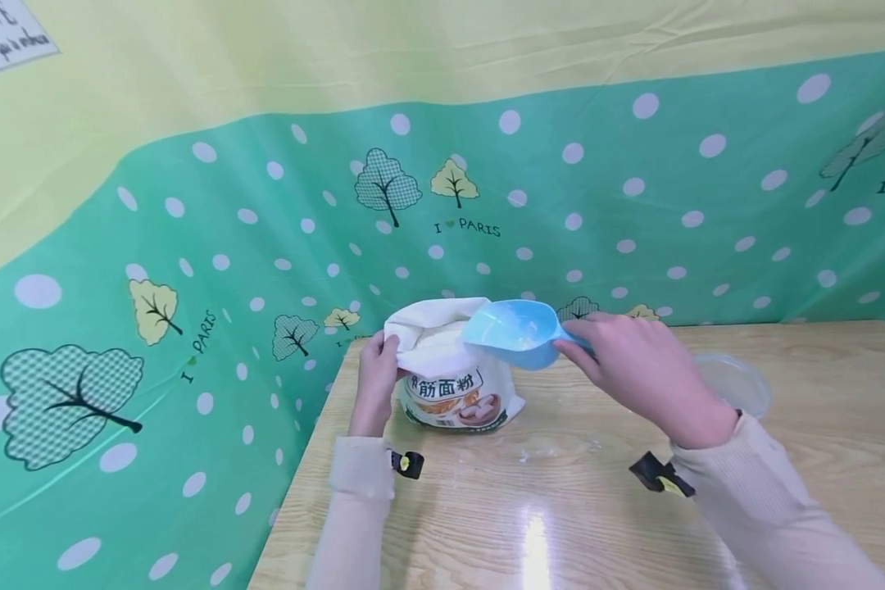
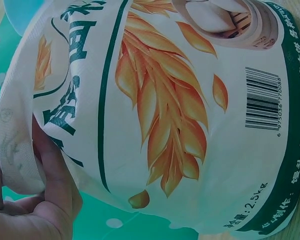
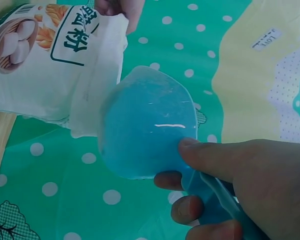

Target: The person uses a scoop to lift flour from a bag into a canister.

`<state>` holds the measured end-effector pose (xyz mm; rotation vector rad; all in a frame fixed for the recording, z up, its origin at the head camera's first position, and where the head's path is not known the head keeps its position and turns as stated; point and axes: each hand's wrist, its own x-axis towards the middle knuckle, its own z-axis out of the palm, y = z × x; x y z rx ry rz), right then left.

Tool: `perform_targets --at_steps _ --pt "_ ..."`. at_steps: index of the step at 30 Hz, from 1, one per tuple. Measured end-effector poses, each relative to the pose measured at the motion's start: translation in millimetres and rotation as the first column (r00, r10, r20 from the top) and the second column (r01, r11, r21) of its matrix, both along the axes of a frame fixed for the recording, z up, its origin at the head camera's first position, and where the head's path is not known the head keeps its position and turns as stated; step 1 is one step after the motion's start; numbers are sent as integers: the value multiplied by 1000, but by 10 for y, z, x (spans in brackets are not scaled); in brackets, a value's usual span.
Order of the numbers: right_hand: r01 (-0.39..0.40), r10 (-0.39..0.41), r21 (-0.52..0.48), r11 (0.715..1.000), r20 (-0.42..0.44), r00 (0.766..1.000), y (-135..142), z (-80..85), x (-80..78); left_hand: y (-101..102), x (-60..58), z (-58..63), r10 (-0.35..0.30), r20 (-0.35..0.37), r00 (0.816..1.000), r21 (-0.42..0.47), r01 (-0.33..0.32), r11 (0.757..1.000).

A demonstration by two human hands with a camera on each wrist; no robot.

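A white flour bag (image 1: pixel 442 401) with green print stands on the table, its top folded down around the open mouth. My left hand (image 1: pixel 378 373) pinches the folded rim on the left side; in the left wrist view its thumb and fingers (image 2: pixel 55 190) grip the cuff. My right hand (image 1: pixel 634 360) holds a light blue scoop (image 1: pixel 524 332) by its handle. The scoop's lip overlaps the right edge of the bag's mouth in the head view. White residue clings to the inside of the scoop. In the right wrist view the scoop (image 3: pixel 150 125) shows its smooth rounded side.
A clear round plastic container or lid (image 1: pixel 733 381) lies on the wooden table (image 1: pixel 560 508) behind my right forearm. White specks are scattered in front of the bag. A green polka-dot cloth (image 1: pixel 597 205) hangs along the back and left sides of the table.
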<state>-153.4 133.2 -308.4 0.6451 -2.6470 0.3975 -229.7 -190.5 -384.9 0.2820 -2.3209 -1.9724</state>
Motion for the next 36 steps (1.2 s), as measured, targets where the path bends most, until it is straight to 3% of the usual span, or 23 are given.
perform_targets --at_steps 12,25,36 --pt "-6 3 70 998 38 999 -104 149 -23 -5 1 5 -13 -2 1000 -13 13 1000" --pt "-24 6 150 988 118 993 -245 438 -99 -5 -24 -32 -19 -15 1000 -6 19 1000" --pt "-24 2 165 986 137 991 -293 471 -114 -55 12 -95 -7 -32 999 54 8 998"
